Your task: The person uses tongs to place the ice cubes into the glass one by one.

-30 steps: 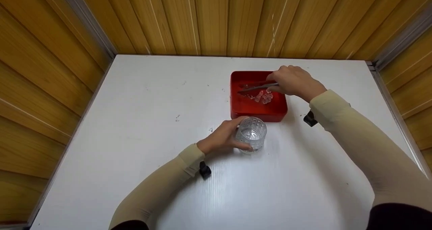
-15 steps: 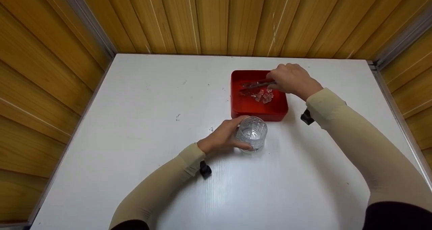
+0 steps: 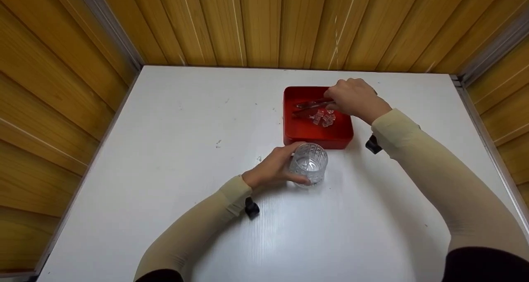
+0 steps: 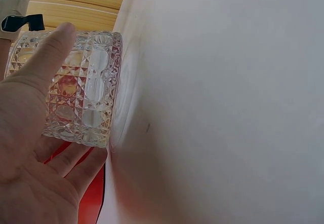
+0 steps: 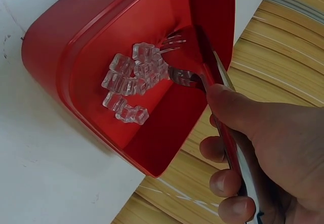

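Together at work: left hand round a glass, right hand on tongs

The left hand (image 3: 272, 169) holds a clear, cut-patterned glass (image 3: 309, 164), its thumb on one side and its fingers on the other. The glass stands upright on the white desk (image 3: 186, 149), just in front of a red box (image 3: 330, 144). The right hand (image 3: 355, 98) grips a pair of metal tongs (image 5: 232, 145) above the box, thumb on one arm and fingers curled about the other. The tongs slant down into the box, their fork-like ends standing apart. Clear cubes (image 5: 124, 82) lie clustered on the box floor, close to these ends; whether metal and cube touch cannot be told. Pale sleeves (image 3: 417, 149) cover both forearms, with a black fitting (image 3: 251, 208) at each wrist. Small marks (image 3: 218, 144) dot the desk left of the box. Wood-patterned panels (image 3: 260, 25) rise behind.
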Demonstrator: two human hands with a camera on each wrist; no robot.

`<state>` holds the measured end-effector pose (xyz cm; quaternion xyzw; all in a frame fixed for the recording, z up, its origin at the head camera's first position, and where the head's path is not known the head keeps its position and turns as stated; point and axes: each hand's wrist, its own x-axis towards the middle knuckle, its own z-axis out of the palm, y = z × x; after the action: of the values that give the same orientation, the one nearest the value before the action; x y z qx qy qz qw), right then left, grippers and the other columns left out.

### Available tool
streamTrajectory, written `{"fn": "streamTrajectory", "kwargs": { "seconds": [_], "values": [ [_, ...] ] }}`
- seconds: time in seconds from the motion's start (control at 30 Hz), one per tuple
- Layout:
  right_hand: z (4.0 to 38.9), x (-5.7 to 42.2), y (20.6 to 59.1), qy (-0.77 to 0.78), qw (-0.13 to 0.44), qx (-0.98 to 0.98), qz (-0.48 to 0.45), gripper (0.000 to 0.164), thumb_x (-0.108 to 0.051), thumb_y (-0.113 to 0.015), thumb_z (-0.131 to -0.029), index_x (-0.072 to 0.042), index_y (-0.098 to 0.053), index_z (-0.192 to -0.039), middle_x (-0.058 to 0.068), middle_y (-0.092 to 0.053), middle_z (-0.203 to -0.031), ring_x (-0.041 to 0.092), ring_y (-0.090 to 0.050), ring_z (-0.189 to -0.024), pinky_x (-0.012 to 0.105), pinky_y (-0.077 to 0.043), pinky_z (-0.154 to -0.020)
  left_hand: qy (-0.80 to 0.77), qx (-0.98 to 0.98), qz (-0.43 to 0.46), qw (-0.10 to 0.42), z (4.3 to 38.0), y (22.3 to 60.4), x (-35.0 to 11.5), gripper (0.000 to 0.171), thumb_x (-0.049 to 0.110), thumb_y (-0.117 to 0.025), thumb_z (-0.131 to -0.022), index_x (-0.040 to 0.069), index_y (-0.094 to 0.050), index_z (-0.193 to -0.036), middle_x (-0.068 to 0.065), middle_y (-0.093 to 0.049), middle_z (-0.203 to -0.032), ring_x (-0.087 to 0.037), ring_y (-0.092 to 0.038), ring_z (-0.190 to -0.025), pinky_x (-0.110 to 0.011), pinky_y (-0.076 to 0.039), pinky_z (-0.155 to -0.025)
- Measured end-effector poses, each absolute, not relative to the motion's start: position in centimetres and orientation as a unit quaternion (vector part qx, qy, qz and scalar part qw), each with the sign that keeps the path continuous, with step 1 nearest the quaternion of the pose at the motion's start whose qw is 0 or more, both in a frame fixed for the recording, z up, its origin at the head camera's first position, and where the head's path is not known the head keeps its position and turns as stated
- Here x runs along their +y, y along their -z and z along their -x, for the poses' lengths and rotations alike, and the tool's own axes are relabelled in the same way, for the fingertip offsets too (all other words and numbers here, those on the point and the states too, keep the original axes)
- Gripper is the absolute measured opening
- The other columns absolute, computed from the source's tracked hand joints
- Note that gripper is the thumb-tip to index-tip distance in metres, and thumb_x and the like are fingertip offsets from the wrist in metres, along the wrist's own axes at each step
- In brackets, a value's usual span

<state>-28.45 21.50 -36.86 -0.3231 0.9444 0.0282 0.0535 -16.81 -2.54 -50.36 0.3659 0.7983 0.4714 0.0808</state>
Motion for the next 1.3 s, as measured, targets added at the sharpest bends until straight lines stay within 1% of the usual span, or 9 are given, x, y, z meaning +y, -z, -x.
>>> {"fn": "streamTrajectory", "kwargs": {
  "seconds": [0.17,0.5,0.7,0.97,1.07,1.23,1.3],
  "values": [
    [28.38,21.44,36.92,-0.033,0.049,0.944,0.324,0.027,-0.018,-0.080,-0.091,-0.007,-0.078,-0.116,0.015,-0.077,-0.097,0.029,-0.066,-0.073,0.046,-0.059,-0.069,-0.473,0.797,-0.367,0.080,16.82,50.43,-2.55,0.092,0.035,-0.096,-0.071,0.011,-0.050,-0.147,-0.002,-0.067,-0.132,-0.011,-0.061,-0.121,-0.025,-0.045,-0.107],
    [28.39,21.36,37.09,-0.032,0.033,0.943,0.328,0.021,-0.018,-0.079,-0.092,-0.008,-0.079,-0.110,0.014,-0.077,-0.092,0.026,-0.061,-0.067,0.043,-0.057,-0.063,-0.478,0.793,-0.368,0.081,16.76,50.41,-2.62,0.092,0.034,-0.096,-0.071,0.011,-0.050,-0.147,-0.002,-0.067,-0.133,-0.013,-0.061,-0.121,-0.026,-0.045,-0.108],
    [28.48,21.29,37.13,-0.039,0.035,0.945,0.324,0.018,-0.020,-0.078,-0.093,-0.009,-0.079,-0.108,0.012,-0.076,-0.089,0.024,-0.059,-0.064,0.042,-0.054,-0.057,-0.478,0.793,-0.368,0.086,16.84,50.45,-2.55,0.091,0.036,-0.096,-0.072,0.012,-0.050,-0.146,-0.001,-0.066,-0.132,-0.013,-0.061,-0.121,-0.028,-0.046,-0.107],
    [28.59,21.33,37.23,-0.035,0.042,0.947,0.317,0.014,-0.020,-0.077,-0.094,-0.009,-0.079,-0.103,0.011,-0.075,-0.085,0.022,-0.052,-0.062,0.038,-0.049,-0.054,-0.473,0.797,-0.365,0.086,16.82,50.42,-2.52,0.089,0.036,-0.096,-0.072,0.013,-0.051,-0.146,-0.001,-0.067,-0.131,-0.013,-0.061,-0.120,-0.028,-0.046,-0.107],
    [28.56,21.31,37.18,-0.035,0.042,0.947,0.317,0.014,-0.020,-0.076,-0.094,-0.009,-0.079,-0.103,0.010,-0.075,-0.084,0.022,-0.052,-0.062,0.038,-0.048,-0.054,-0.475,0.797,-0.364,0.086,16.80,50.37,-2.55,0.090,0.037,-0.096,-0.071,0.013,-0.051,-0.146,-0.001,-0.067,-0.131,-0.013,-0.061,-0.120,-0.028,-0.046,-0.107],
    [28.45,21.33,36.84,-0.034,0.052,0.948,0.313,0.019,-0.020,-0.074,-0.096,-0.009,-0.079,-0.110,0.013,-0.076,-0.088,0.024,-0.056,-0.064,0.037,-0.050,-0.055,-0.475,0.796,-0.366,0.082,16.79,50.40,-2.61,0.092,0.036,-0.096,-0.071,0.013,-0.050,-0.147,-0.002,-0.066,-0.133,-0.013,-0.060,-0.122,-0.027,-0.045,-0.108],
    [28.41,21.37,36.69,-0.033,0.052,0.948,0.312,0.019,-0.020,-0.074,-0.096,-0.008,-0.079,-0.110,0.013,-0.076,-0.089,0.025,-0.057,-0.064,0.037,-0.050,-0.055,-0.476,0.795,-0.367,0.082,16.80,50.44,-2.60,0.093,0.036,-0.096,-0.071,0.012,-0.050,-0.148,-0.002,-0.066,-0.134,-0.013,-0.060,-0.123,-0.027,-0.044,-0.108]
  ]
}}
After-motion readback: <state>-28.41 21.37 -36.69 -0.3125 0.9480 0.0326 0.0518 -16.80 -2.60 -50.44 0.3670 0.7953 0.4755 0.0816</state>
